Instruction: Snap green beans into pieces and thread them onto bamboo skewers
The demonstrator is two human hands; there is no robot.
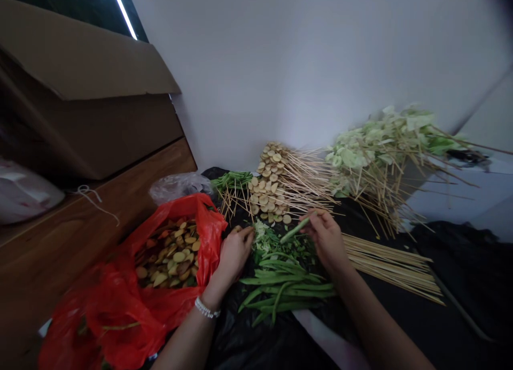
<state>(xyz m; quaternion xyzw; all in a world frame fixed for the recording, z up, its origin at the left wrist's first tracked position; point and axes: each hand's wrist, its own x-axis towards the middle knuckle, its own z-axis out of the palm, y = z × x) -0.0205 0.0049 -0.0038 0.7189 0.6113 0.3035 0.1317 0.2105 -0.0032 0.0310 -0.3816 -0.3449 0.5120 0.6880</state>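
- white wall (304,65) behind black plastic sheeting (256,343) spread over the tabletop
- right hand (326,239): fingers pinched on a green bean (295,230), its long axis slanting down and left toward the other hand
- left hand (233,255): curled, fingertips at chopped greens (260,239); whether it grasps anything is hidden by the fingers; beaded bracelet (207,308) on the wrist
- loose green beans (284,290) just below both hands, lying mostly crosswise, about equally near each
- red plastic bag (116,316) beside the left hand, holding sliced tan rounds (170,252)
- bare wooden skewers (390,266) right of the right hand
- farther off, skewered rounds (268,185), skewered beans (232,180) and skewered pale leaves (380,140)
- hard to make out: what the rounds are, in dim light
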